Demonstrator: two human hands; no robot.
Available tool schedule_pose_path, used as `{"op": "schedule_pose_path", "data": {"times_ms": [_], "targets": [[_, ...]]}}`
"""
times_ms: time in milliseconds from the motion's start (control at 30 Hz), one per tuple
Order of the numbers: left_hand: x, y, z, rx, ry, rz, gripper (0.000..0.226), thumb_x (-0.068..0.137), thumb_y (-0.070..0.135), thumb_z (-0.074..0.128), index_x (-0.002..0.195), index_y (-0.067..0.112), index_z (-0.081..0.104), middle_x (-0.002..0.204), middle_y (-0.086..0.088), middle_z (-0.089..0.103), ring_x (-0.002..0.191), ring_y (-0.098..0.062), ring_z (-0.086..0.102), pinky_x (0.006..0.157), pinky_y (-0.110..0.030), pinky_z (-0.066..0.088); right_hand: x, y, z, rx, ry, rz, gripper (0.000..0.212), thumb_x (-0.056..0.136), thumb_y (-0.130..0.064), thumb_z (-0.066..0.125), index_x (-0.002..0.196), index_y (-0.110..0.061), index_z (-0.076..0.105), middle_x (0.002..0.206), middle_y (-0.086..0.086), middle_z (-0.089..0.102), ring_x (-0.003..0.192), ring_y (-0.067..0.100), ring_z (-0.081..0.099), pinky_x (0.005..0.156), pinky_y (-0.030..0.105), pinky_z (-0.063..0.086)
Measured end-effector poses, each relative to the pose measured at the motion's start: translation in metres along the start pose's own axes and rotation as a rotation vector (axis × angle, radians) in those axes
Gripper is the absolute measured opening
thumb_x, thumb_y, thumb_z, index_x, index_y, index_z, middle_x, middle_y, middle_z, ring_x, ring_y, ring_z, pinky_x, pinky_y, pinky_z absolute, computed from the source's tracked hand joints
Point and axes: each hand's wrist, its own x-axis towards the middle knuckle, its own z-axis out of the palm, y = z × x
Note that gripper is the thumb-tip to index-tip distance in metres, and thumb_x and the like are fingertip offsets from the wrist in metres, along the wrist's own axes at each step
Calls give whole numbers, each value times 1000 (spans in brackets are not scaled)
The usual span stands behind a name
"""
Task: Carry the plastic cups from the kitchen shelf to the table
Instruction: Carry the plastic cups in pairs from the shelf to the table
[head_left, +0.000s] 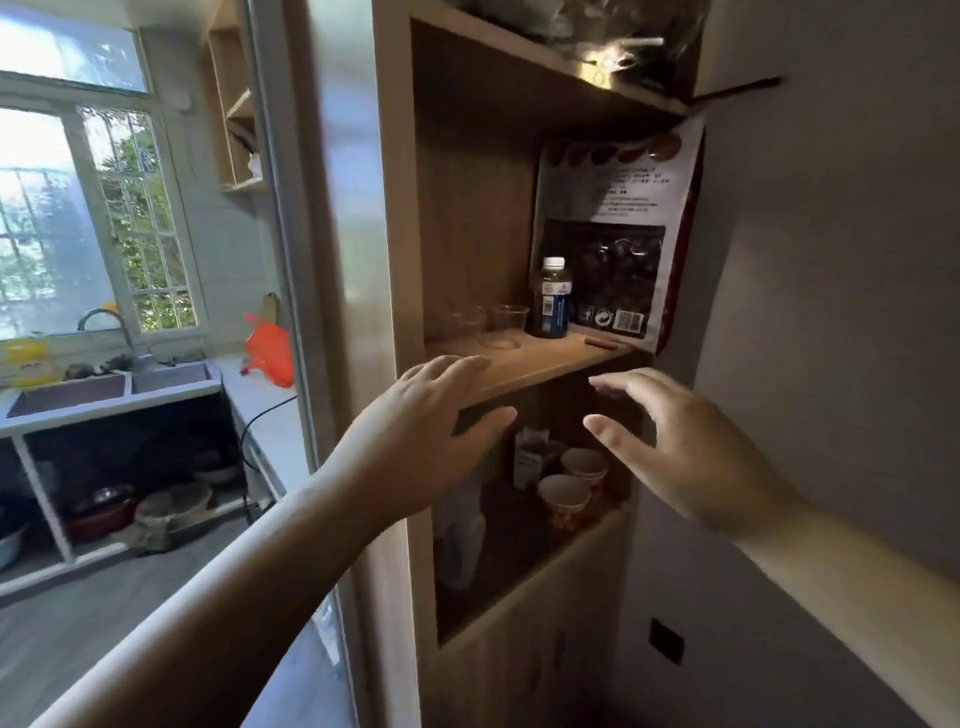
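Two clear plastic cups stand side by side on the middle wooden shelf: a left cup and a right cup. Both are faint against the dark wood. My left hand is raised in front of the shelf's front edge, below the cups, with fingers spread and nothing in it. My right hand hovers lower and to the right, also spread and empty. Neither hand touches a cup.
A dark bottle and a large snack bag stand right of the cups. Paper cups sit on the shelf below. Left of the cabinet, a doorway shows a sink, window and an orange bag.
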Motion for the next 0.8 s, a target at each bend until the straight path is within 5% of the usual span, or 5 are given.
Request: {"op": "schedule_pose_path", "data": {"times_ms": [200,433,567,800], "targets": [[49,-13,35,1,-1,32,53,89,49,46,135,24,40,140,6,44,131,-11,32,105,-33,32,52,38,18,-19,-31,-47,50,84,-50,49,128,-28,48,131,-13,51,112,-3,43,90,19,37],[100,-17,73,31,29,12,50,86,42,54,132,23,44,134,5,49,124,-10,40,96,-17,27,132,101,52,26,-47,-184,53,83,-54,47,126,-23,51,124,-10,54,106,2,51,87,21,41],[148,-25,91,78,-7,-115,58,89,42,51,139,17,36,143,2,39,132,-11,29,105,-22,21,183,139,68,108,-47,-256,61,82,-60,43,126,-20,51,123,-6,55,111,7,52,92,30,45],[203,-39,129,259,24,-310,56,91,41,48,140,19,32,145,3,37,133,-12,28,105,-28,25,265,192,103,132,-94,-355,45,88,-38,54,128,-17,50,124,-2,53,114,11,48,95,28,42]]}}
